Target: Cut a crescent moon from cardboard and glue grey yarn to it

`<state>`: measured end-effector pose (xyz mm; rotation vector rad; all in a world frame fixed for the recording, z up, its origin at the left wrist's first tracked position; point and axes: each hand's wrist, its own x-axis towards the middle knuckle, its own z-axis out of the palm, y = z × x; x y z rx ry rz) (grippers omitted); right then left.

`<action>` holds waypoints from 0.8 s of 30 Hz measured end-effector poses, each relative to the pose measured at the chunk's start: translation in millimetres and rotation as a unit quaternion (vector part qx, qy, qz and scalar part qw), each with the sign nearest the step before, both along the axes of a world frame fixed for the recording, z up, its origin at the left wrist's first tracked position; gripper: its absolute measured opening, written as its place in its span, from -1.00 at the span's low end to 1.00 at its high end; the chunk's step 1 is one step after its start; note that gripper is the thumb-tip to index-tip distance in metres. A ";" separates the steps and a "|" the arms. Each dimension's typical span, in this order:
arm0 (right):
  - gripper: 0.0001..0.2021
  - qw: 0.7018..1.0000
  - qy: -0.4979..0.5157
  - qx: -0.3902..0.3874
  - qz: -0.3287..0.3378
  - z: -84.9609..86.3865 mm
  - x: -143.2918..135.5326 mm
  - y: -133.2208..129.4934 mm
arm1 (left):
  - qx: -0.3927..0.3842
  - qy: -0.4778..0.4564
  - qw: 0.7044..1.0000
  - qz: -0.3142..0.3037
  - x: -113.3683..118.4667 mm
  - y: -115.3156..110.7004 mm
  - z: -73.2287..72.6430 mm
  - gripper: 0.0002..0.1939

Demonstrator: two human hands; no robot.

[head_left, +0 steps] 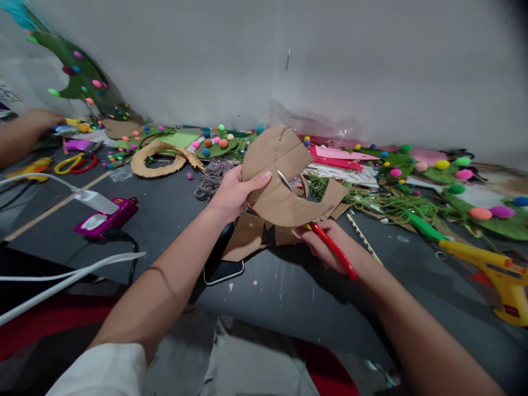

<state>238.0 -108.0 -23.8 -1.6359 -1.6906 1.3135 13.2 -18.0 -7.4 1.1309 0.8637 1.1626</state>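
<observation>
My left hand (235, 190) grips the left edge of a curved piece of brown cardboard (268, 159), its thumb pressed flat on top. In my right hand (324, 242) is a pair of scissors (336, 253) with red handles. Their blade tip shows through the inner opening of the cardboard, while the rest of the blades is hidden beneath it. The cardboard is held above the dark table, rounded at the left and narrowing to a point at the right. Cardboard offcuts (243, 237) lie below it, partly over a dark, light-rimmed object (225, 272).
A yellow glue gun (490, 267) lies at the right. Left are a purple power adapter (109, 217) with white cables, other scissors (78, 163), and another person's hand (41, 124). Green yarn (388, 201), a wrapped ring (159, 159) and pompom-covered felt pieces (226, 146) line the wall.
</observation>
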 end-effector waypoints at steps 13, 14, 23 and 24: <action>-0.60 0.999 0.017 0.025 0.013 -2.9 -0.3 -0.3 | 0.007 -0.026 1.000 0.004 9.8 -5.1 -5.7 -0.48; -0.60 0.999 0.015 0.027 0.020 -1.8 0.5 -0.3 | -0.001 -0.027 1.000 0.002 10.4 -6.0 -5.2 -0.48; -0.62 0.998 0.012 0.063 0.019 -1.5 -1.0 -0.5 | -0.010 -0.073 0.997 0.016 24.1 -15.0 -5.7 -0.50; -0.61 0.998 0.012 0.063 0.017 -1.2 -1.3 -0.5 | -0.008 -0.075 0.997 0.018 24.8 -15.1 -6.3 -0.50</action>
